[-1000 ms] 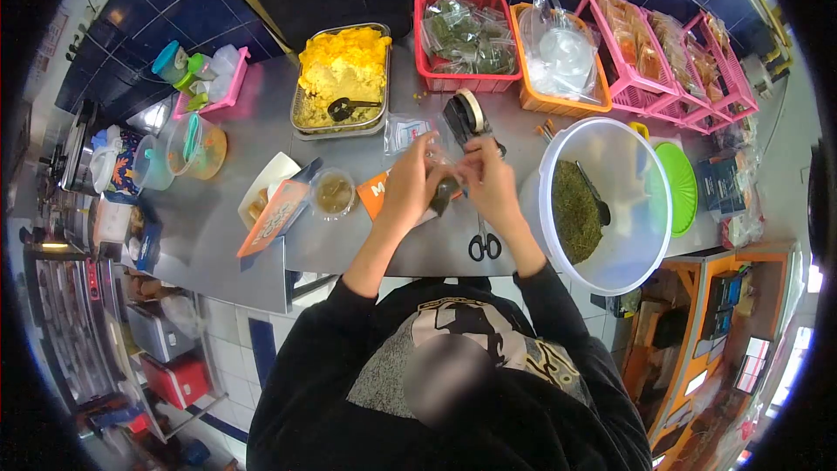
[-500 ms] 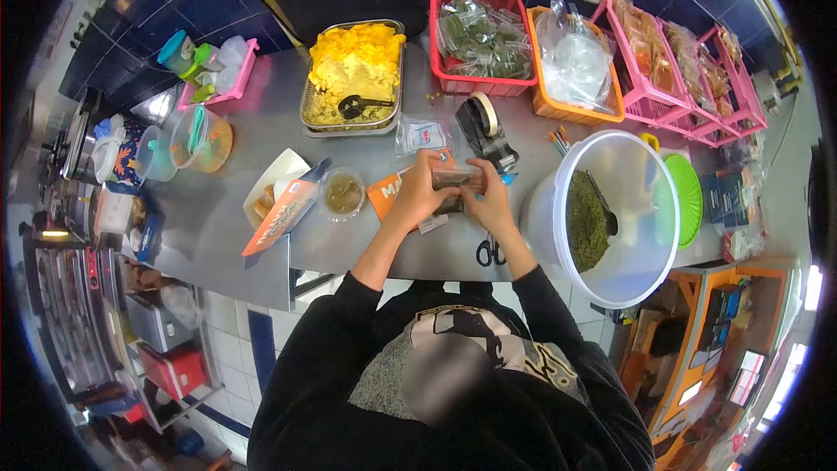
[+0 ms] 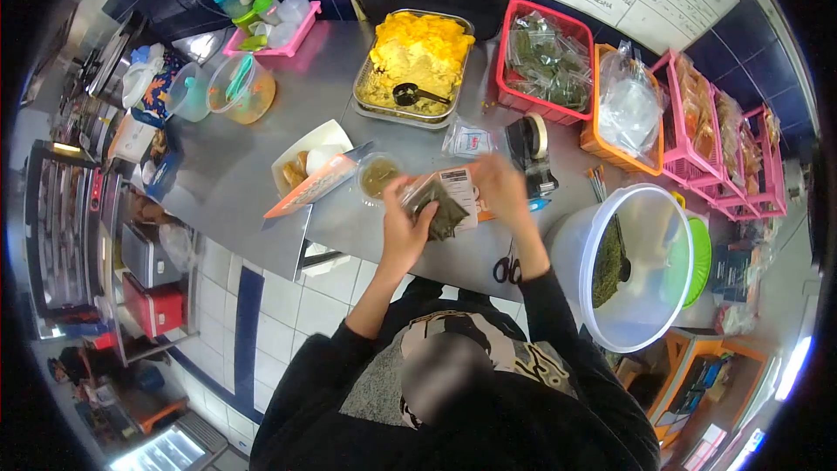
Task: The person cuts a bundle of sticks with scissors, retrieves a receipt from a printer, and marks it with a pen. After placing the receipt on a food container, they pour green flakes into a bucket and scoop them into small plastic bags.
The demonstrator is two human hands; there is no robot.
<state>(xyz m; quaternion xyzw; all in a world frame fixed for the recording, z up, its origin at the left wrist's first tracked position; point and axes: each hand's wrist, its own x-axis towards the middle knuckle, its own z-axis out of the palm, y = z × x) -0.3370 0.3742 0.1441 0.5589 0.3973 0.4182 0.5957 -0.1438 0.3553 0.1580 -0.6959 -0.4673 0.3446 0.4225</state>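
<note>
My left hand (image 3: 406, 231) holds a small clear bag of dark green dried leaf (image 3: 443, 212), its thumb across the front. To the right, my right hand (image 3: 504, 187) is smeared by motion above an orange printed card (image 3: 481, 201), near the tape dispenser (image 3: 529, 153); its fingers cannot be made out. A white printed label (image 3: 457, 187) shows behind the bag. Just left of the bag is a round clear cup (image 3: 380, 176) of brownish-green contents. Black-handled scissors (image 3: 507, 270) lie near the table's front edge.
A tray of yellow food (image 3: 423, 52) stands at the back. Red (image 3: 501, 78) and orange (image 3: 602, 144) baskets hold bags. At the right are pink racks (image 3: 689, 161) and a large clear tub (image 3: 649, 270) of green flakes. A paper tray (image 3: 336, 133) of food is at the left.
The view has swung right. My left hand now holds the bag turned flat toward the camera. My right hand has come off the bag and moved away from it.
</note>
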